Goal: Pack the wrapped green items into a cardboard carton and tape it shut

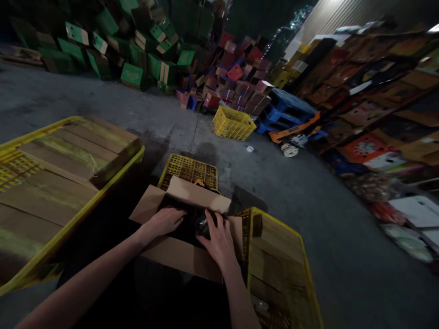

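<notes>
Head view: two yellow crates loaded with flat cardboard flank an open cardboard box between them. Dark, glossy contents fill it. The right hand lies splayed on them, gripping nothing. The left hand dips its fingers in, and I cannot tell whether it grips. Even pressure from both palms, with the flaps kept clear, seems wisest.

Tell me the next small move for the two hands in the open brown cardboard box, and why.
Probably curl both hands around the dark, shiny contents for a firmer hold. The left hand and right hand rest on them inside the open brown cardboard box, whose flaps stand clear; what the contents are is too dark to tell.
</notes>
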A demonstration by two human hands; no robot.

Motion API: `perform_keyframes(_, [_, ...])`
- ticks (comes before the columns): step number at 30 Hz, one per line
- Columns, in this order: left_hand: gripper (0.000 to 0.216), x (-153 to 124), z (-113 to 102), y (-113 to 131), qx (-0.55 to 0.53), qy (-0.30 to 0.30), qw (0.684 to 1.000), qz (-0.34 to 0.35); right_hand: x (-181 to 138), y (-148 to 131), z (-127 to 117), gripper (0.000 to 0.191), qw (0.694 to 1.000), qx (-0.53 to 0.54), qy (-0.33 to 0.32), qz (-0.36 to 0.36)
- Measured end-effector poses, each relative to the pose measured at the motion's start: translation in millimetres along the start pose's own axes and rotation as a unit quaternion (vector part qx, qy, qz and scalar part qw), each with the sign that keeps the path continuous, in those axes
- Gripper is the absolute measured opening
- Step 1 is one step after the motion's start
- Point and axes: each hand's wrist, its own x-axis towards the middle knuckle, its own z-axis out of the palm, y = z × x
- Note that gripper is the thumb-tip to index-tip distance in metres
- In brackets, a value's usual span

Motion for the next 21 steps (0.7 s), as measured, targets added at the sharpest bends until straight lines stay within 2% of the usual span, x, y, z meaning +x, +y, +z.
perform_keyframes(5, [0.043, 2, -13, 9, -0.119, 0.058, 0.991, -0.004, -1, -29, 6, 0.068, 0.998, 0.020, 0.010, 0.066])
perform_keyframes(8, [0.049, 1, -21, 11, -0.208, 0.103, 0.973, -0.001, 2, -51, 6, 0.073, 0.992, 0.123, 0.015, 0.011])
perform_keyframes(10, [0.051, 1, -26, 11, -0.234, 0.116, 0.965, -0.008, 6, -57, 4, 0.066, 0.978, 0.203, -0.006, -0.041])
perform_keyframes(11, [0.051, 1, -27, 10, -0.238, 0.115, 0.964, -0.011, 8, -55, 3, 0.060, 0.975, 0.218, -0.012, -0.045])
perform_keyframes(13, [0.049, 1, -29, 11, -0.236, 0.095, 0.967, -0.012, 11, -46, 2, 0.055, 0.980, 0.196, -0.034, -0.017])
perform_keyframes(16, [0.044, 1, -26, 13, -0.198, 0.039, 0.979, 0.006, 12, -32, 7, 0.068, 0.991, 0.092, -0.093, 0.021])
perform_keyframes(18, [0.042, 0, -21, 13, -0.151, 0.011, 0.988, 0.018, 14, -28, 14, 0.071, 0.994, 0.034, -0.096, 0.028])
perform_keyframes(21, [0.044, 0, -12, 10, -0.095, 0.020, 0.995, 0.018, 19, -24, 15, 0.051, 0.997, 0.015, -0.066, 0.036])
